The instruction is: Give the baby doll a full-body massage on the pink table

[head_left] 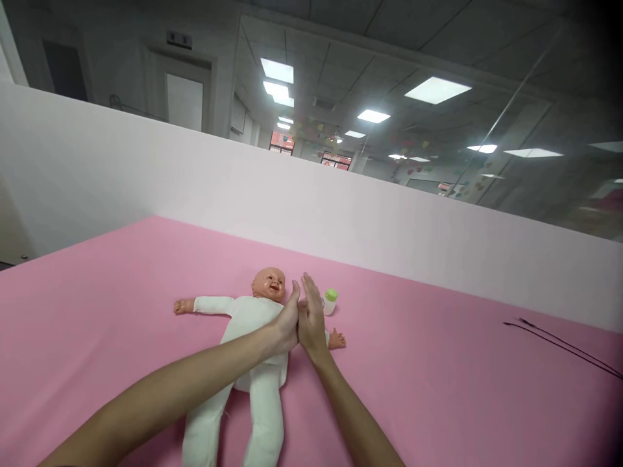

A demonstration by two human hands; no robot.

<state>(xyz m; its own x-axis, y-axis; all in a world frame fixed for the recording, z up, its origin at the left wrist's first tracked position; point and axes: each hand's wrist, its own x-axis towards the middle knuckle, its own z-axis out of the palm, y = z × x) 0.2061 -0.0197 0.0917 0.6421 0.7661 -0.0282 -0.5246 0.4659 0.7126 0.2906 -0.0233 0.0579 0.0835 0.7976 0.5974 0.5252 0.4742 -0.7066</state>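
Observation:
My left hand (287,319) and my right hand (312,322) meet palm to palm above the doll's chest and side. The right fingers are stretched out and point away from me. The left hand looks flat as well, though most of its fingers are hidden. Nothing shows between the palms. Under my left forearm, a baby doll (253,316) in a white cloth body lies on its back with its arms spread. Just right of my right hand stands a small clear bottle (329,303) with a green cap, partly covered by that hand.
A pink padded surface (428,383) carries the doll and the bottle. Thin black cords (559,344) lie at its right side. A low white wall (311,201) runs along the back, with a glass pane (389,78) above it reflecting ceiling lights.

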